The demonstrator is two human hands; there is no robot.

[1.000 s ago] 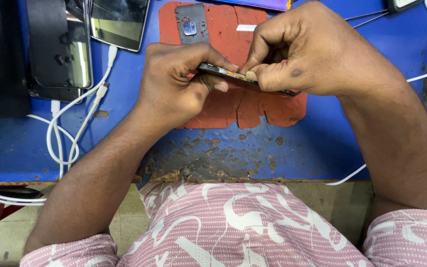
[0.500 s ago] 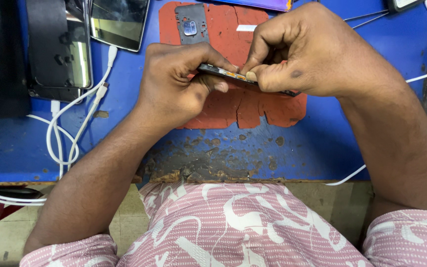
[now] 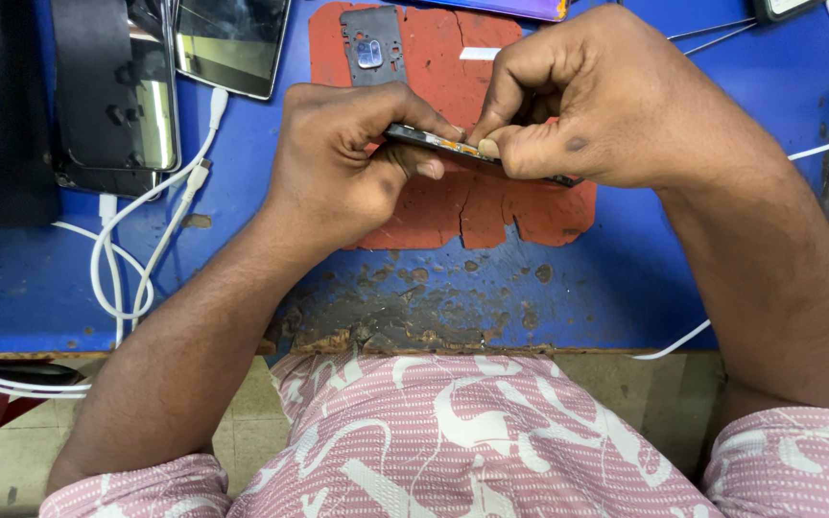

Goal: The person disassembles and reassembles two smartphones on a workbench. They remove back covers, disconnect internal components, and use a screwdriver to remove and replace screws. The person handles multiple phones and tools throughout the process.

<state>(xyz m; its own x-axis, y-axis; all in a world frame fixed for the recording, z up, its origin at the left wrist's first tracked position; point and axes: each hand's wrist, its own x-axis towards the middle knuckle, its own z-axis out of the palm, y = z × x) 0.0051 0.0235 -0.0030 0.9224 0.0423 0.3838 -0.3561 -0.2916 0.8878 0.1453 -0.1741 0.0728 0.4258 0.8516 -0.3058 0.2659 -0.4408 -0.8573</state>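
Both hands grip a thin dark phone frame, held edge-on above a cracked red mat on the blue worktop. The left hand is closed around the frame's left end, thumb tucked under it. The right hand pinches the frame's upper edge, where small orange parts show, its fingertips pressed tight on that edge. At the mat's top edge lies a grey back cover with a camera cut-out, and beside it a small white strip. To the upper left a phone with a glossy dark screen lies flat, next to a black case. White cables loop along the left side. A purple flat package sits at the top edge, partly out of view
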